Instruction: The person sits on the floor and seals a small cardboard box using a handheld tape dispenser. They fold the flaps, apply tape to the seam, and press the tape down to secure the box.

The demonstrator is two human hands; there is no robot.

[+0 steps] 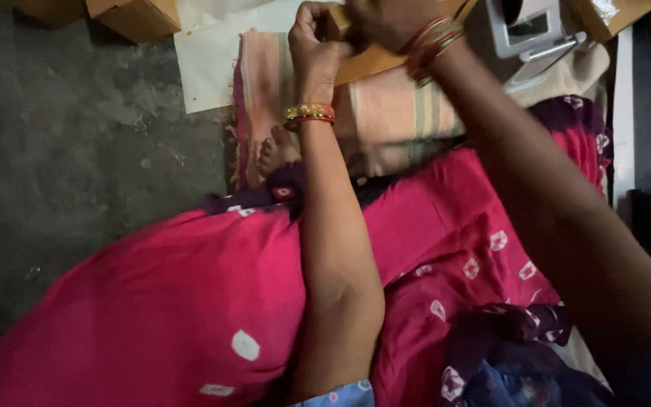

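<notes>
Head view, looking down. I see my left hand [316, 41] at top centre, fingers curled tight into a fist around a small brown block-like piece [337, 21]; it has a firm hold on it. My right hand [386, 19] is just beside it, touching the same piece from the right, partly cut off by the top edge, so I cannot tell how far its fingers are closed. Both wrists carry bangles: gold and red on the left [310, 114], red and green on the right [432, 43]. Under the hands lies a flat tan board [367, 64], tilted, over a striped pink and beige cloth [386, 113]. White paper sheet [209, 53] sits left of the cloth on the grey floor [77, 151]. Cardboard box [133, 16] at top left. A white plastic device [529, 30] at top right. Pink fabric with white marks [190, 301] covers my lap; one bare foot [276, 151] peeks out near the left wrist.
</notes>
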